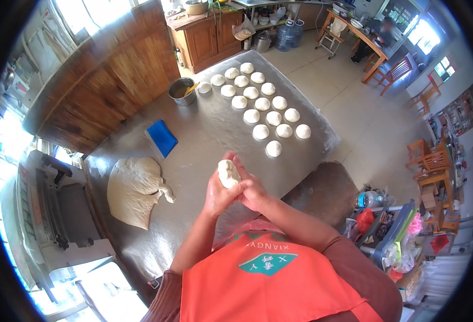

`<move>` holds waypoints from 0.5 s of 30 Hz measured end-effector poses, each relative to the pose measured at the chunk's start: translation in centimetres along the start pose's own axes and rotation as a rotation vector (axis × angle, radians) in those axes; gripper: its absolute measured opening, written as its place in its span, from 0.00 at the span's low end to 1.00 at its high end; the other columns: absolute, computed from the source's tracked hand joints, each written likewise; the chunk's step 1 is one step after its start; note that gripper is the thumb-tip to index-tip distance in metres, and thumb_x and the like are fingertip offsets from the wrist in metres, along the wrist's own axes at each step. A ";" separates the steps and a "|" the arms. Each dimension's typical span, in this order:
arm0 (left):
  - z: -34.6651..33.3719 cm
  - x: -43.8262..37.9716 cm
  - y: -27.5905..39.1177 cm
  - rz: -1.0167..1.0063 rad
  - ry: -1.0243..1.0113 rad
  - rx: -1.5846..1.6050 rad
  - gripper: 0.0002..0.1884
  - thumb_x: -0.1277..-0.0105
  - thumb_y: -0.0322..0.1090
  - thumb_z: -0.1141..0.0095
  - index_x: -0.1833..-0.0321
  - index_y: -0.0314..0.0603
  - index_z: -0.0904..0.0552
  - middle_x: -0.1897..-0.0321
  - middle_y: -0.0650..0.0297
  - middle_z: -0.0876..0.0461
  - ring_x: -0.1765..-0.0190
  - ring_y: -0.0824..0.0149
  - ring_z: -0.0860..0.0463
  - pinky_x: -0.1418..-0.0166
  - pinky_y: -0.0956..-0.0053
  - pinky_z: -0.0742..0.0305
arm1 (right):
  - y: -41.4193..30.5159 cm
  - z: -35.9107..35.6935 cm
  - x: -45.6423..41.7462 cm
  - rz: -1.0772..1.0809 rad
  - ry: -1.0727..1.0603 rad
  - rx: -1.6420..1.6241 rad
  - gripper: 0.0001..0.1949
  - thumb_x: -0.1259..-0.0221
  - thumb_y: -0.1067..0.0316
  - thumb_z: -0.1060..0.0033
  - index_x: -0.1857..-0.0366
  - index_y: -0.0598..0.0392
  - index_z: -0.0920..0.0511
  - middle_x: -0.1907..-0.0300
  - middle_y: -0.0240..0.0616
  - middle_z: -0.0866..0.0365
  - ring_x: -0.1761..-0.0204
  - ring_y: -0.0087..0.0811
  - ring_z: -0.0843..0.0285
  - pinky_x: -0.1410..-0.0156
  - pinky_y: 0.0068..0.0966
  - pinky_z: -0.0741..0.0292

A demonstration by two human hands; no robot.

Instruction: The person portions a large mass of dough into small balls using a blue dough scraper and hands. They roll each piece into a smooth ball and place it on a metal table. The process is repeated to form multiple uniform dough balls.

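Between my two hands, over the metal table [204,133], is a piece of dough [229,174]. My left hand [217,197] cups it from the left side of the picture, and my right hand [254,193] presses on it from the other side, the fingers partly hidden. Rows of round dough balls [262,104] lie on the far part of the table. A large slab of dough [134,189] rests at the left, with a narrow strip sticking out. Beyond it is a blue dough scraper [162,137], seemingly plastic.
A metal pot [178,96] with a yellow-handled utensil stands by the wooden panel [111,76]. A grey machine [77,213] borders the table at the left. A cart with bags [389,237] stands at the right. A person [385,34] sits at a far wooden table.
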State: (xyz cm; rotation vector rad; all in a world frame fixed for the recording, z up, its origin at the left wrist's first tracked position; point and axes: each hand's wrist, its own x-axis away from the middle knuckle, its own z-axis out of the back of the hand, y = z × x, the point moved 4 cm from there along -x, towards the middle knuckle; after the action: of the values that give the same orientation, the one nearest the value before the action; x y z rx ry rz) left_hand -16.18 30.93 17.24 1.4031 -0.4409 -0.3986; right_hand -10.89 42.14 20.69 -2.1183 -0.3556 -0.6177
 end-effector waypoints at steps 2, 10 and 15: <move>-0.1 0.2 -2.5 0.193 -0.099 0.095 0.54 0.44 0.35 0.23 0.18 0.44 0.46 0.21 0.45 0.41 0.27 0.49 0.29 0.34 0.58 0.24 | 1.0 1.1 -1.2 -0.002 -0.026 0.057 0.42 0.31 0.21 0.62 0.38 0.54 0.25 0.47 0.40 0.21 0.46 0.35 0.17 0.50 0.31 0.17; -2.0 1.6 1.6 -0.259 0.297 -0.124 0.16 0.36 0.30 0.35 0.44 0.39 0.16 0.54 0.53 0.12 0.48 0.54 0.13 0.47 0.60 0.19 | -0.6 -1.0 1.2 1.105 0.117 1.224 0.13 0.36 0.58 0.30 0.66 0.57 0.20 0.63 0.47 0.21 0.57 0.53 0.21 0.52 0.43 0.24; -5.7 4.2 -4.6 0.143 -0.159 -0.464 0.10 0.35 0.36 0.36 0.55 0.40 0.16 0.67 0.49 0.14 0.60 0.43 0.13 0.52 0.56 0.18 | 4.6 10.0 -6.8 0.591 0.481 1.325 0.17 0.33 0.50 0.33 0.70 0.53 0.20 0.75 0.48 0.20 0.71 0.53 0.20 0.63 0.50 0.23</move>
State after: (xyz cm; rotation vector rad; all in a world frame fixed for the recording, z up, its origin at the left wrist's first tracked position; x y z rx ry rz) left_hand -9.69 33.05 12.27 0.8885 -0.5360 -0.4631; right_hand -11.44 47.50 8.95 -0.6904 0.1457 -0.3327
